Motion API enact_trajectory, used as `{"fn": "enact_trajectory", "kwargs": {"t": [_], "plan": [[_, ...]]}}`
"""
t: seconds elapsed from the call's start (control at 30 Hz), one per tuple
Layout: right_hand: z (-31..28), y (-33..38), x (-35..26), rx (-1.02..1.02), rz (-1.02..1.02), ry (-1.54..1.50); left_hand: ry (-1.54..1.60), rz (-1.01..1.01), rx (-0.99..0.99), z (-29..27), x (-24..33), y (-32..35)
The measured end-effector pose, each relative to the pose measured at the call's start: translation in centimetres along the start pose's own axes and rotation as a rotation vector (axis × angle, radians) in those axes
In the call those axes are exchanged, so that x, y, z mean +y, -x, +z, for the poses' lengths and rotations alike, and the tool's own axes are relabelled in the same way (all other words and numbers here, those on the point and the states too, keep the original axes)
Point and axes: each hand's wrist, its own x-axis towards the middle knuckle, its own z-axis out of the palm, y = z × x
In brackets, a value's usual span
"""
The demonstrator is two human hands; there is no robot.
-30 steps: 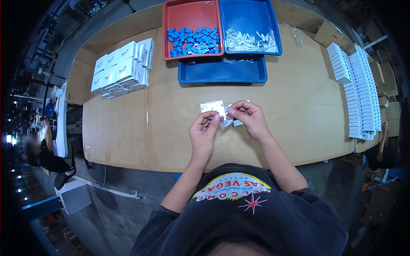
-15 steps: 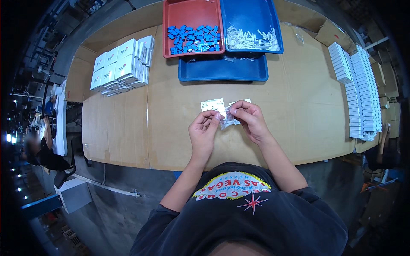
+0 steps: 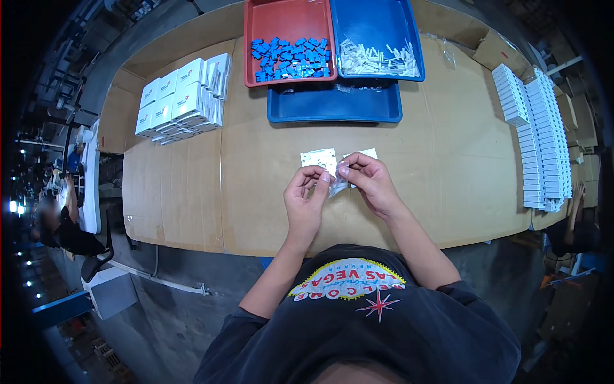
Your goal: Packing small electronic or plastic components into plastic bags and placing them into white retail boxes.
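Between my two hands is a small clear plastic bag (image 3: 337, 186), its contents too small to make out. My left hand (image 3: 307, 198) pinches the bag's upper left part between thumb and fingers. From the other side, my right hand (image 3: 372, 184) pinches its upper right edge. Just beyond the left fingers lies a white plate (image 3: 318, 156) with small holes or marks, flat on the cardboard. A second white piece (image 3: 369, 153) lies behind my right hand, which covers most of it.
Beyond my hands stand a red tray (image 3: 288, 22) of blue parts, a blue tray (image 3: 374, 25) of white sticks and a lower blue tray (image 3: 334, 105). White boxes (image 3: 173, 99) are stacked left, white pieces (image 3: 537, 141) right. A person (image 3: 67, 224) is at far left.
My right hand has shifted slightly left, its fingertips now closer to my left fingers on the bag. The bag has drawn together a little; my left hand has barely moved.
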Motion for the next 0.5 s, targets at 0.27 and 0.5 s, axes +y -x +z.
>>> {"fn": "enact_trajectory", "kwargs": {"t": [0.27,0.5], "plan": [[0.10,0.09,0.16,-0.036,-0.035,0.090,-0.006,-0.082,0.011,-0.18,0.28,0.08],[0.16,0.18,0.53,-0.047,-0.057,0.123,-0.137,0.035,-0.022,-0.21,-0.02,0.29]]}}
